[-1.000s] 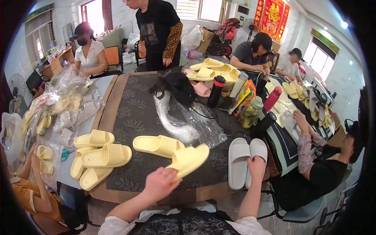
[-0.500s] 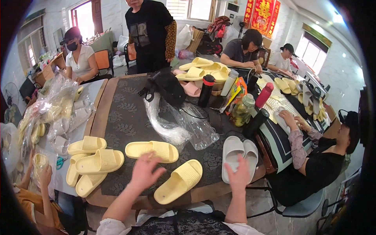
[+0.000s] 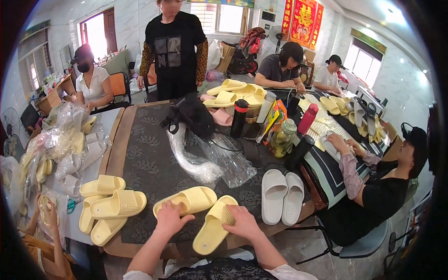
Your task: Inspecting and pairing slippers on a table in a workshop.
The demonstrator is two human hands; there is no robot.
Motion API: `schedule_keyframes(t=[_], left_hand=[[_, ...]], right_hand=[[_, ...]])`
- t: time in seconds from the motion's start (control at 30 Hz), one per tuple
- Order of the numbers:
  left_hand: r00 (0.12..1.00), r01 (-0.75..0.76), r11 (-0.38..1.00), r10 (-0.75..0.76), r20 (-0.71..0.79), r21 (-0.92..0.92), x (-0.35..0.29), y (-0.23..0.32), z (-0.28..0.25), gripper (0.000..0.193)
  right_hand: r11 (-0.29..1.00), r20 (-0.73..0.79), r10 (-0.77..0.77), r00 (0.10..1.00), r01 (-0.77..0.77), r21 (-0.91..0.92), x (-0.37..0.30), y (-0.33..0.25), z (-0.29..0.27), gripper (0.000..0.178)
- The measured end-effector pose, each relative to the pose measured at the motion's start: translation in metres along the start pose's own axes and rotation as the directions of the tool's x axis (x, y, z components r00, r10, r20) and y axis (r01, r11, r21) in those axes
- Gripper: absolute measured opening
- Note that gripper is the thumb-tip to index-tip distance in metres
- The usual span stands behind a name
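Observation:
Two pale yellow slide slippers lie on the dark patterned table [image 3: 149,163] right in front of me. My left hand [image 3: 171,219] rests on the near edge of the left yellow slipper [image 3: 189,199], which lies sideways. My right hand [image 3: 241,221] touches the right yellow slipper [image 3: 214,225], which points toward me and hangs over the table's front edge. A pair of white slippers [image 3: 282,196] sits side by side just right of my right hand. Clear plastic bags [image 3: 210,161] lie crumpled behind the yellow pair.
A pile of yellow slippers [image 3: 107,207] sits at my left. Bagged slippers [image 3: 65,149] cover the far left. Bottles [image 3: 239,119], a jar [image 3: 282,139] and a black bag [image 3: 193,114] stand mid-table. Several people sit or stand around; one seated person [image 3: 382,186] is at right.
My left hand came down from the air onto the left slipper. My right hand left the white pair and moved left onto the right yellow slipper. The two yellow slippers now lie closer together.

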State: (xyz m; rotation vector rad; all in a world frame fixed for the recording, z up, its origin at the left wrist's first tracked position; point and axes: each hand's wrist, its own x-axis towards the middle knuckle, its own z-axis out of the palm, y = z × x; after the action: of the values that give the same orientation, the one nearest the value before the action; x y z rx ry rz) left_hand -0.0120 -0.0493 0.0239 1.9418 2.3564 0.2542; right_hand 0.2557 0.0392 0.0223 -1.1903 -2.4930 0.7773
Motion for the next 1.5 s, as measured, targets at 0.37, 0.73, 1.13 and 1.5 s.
schedule_keyframes(t=[0.37, 0.73, 1.13, 1.5], left_hand=[[0.925, -0.182, 0.963, 0.236, 0.298, -0.200, -0.057, 0.030, -0.033, 0.061], [0.995, -0.079, 0.957, 0.060, -0.077, -0.280, 0.006, 0.002, 0.007, 0.033], [0.998, 0.018, 0.932, 0.007, 0.068, -0.363, 0.033, 0.013, 0.017, 0.020], [0.956, -0.099, 0.789, -0.094, -0.279, -0.606, 0.032, 0.017, 0.029, 0.010]], right_hand=[[0.936, 0.010, -0.336, 0.942, 0.332, 0.117, 0.024, 0.006, -0.001, 0.067], [0.923, 0.066, -0.363, 0.930, 0.349, 0.161, 0.033, -0.008, 0.024, 0.069], [0.928, 0.105, -0.354, 0.929, 0.335, 0.164, 0.011, 0.000, 0.001, 0.065], [0.921, -0.128, -0.214, 0.968, 0.243, 0.303, 0.060, -0.030, 0.020, 0.046]])
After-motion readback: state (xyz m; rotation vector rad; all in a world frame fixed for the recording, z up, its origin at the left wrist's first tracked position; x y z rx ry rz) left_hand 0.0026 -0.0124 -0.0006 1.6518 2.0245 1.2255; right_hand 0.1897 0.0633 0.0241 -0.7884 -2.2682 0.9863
